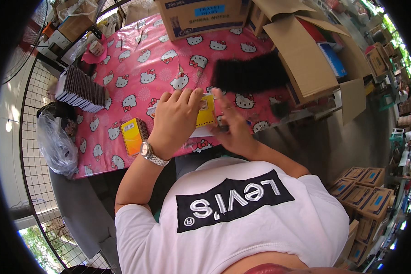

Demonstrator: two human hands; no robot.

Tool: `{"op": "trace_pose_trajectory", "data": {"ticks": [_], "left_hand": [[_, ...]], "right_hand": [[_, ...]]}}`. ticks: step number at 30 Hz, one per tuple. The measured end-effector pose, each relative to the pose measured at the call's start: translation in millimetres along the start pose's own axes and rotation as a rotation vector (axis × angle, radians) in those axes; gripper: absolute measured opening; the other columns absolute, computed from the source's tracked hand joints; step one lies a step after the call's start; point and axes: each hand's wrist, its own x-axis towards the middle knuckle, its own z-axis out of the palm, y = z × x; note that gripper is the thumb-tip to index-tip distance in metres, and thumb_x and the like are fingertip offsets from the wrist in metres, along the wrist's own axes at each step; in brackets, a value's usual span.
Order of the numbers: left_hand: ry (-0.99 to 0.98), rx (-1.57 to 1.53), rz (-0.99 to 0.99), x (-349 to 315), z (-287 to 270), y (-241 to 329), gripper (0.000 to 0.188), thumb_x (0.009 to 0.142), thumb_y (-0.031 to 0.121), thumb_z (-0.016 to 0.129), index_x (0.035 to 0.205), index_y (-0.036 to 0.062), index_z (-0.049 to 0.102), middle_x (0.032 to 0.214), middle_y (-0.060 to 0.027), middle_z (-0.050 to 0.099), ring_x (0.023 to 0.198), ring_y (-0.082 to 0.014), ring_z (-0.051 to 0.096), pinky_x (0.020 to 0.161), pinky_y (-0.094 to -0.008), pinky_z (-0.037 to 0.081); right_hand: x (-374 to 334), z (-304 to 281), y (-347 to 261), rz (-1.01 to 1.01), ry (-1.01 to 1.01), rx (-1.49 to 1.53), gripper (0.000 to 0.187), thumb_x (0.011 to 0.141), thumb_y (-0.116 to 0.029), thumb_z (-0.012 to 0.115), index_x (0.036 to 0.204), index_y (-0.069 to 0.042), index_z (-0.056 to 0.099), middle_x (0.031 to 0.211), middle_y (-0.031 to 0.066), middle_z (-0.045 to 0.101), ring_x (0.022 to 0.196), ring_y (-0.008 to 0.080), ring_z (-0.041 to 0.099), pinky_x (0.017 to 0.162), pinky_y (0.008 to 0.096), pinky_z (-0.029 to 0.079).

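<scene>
Left grip [176,116] is resting bent over a yellow booklet [206,116] near the front edge of the bench [108,156]; whether it is pinching cannot be told, the thumb being hidden. Right grip [235,130] is standing wide at the booklet's right side. Step is seemingly aligning the punched edge; next move is apparently calling for steady left pressure.

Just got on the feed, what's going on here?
A person has the left hand and right hand at a yellow pad, near the front edge of the table; the grip is hard to tell. A spiral notebook lies to the left, a notebook stack farther left. Beyond the hands, a black bundle lies beside an open box.
</scene>
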Motion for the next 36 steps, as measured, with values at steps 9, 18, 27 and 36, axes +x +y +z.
{"op": "trace_pose_trajectory", "data": {"ticks": [9, 18, 27, 36], "left_hand": [[-0.003, -0.107, 0.074, 4.0, -7.6, 2.1, 0.018, 0.086, 0.011, 0.067, 0.104, 0.0101, 0.063, 0.086, -0.0048, 0.068, 0.082, -0.023, 0.066, 0.074, -0.0379, 0.046], [-0.019, -0.193, -0.036, 1.5, -5.9, 4.7, 0.018, 0.085, 0.011, 0.068, 0.102, 0.0093, 0.063, 0.085, -0.0053, 0.07, 0.078, -0.0249, 0.068, 0.073, -0.0371, 0.046], [-0.025, -0.146, 0.02, 8.1, -6.4, 3.4, 0.019, 0.084, 0.01, 0.068, 0.102, 0.0094, 0.063, 0.084, -0.0059, 0.069, 0.078, -0.0248, 0.066, 0.075, -0.0376, 0.046], [-0.048, -0.146, 0.111, 1.7, -8.1, 7.0, 0.024, 0.085, 0.009, 0.068, 0.107, 0.0071, 0.059, 0.081, -0.0065, 0.066, 0.078, -0.0251, 0.064, 0.076, -0.039, 0.045]], "right_hand": [[45.0, -55.4, -2.3, -0.033, -0.123, 0.065, 0.029, 0.096, -0.014, 0.062, 0.124, -0.007, 0.065, 0.097, 0.0098, 0.064, 0.085, 0.0195, 0.066, 0.075, 0.0307, 0.055], [54.7, -57.7, -0.5, -0.245, -0.078, -0.004, 0.027, 0.087, 0.003, 0.067, 0.11, -0.009, 0.072, 0.092, 0.0076, 0.061, 0.087, 0.019, 0.063, 0.073, 0.0292, 0.054], [60.2, -67.7, 0.5, 0.057, -0.359, 0.213, 0.035, 0.089, 0.006, 0.06, 0.121, -0.007, 0.066, 0.09, 0.01, 0.064, 0.087, 0.0165, 0.066, 0.074, 0.0282, 0.054], [49.9, -67.7, -23.7, 0.243, -0.284, 0.133, 0.023, 0.102, -0.021, 0.056, 0.117, -0.004, 0.056, 0.092, 0.0153, 0.069, 0.088, 0.0164, 0.068, 0.073, 0.0323, 0.053]]}}
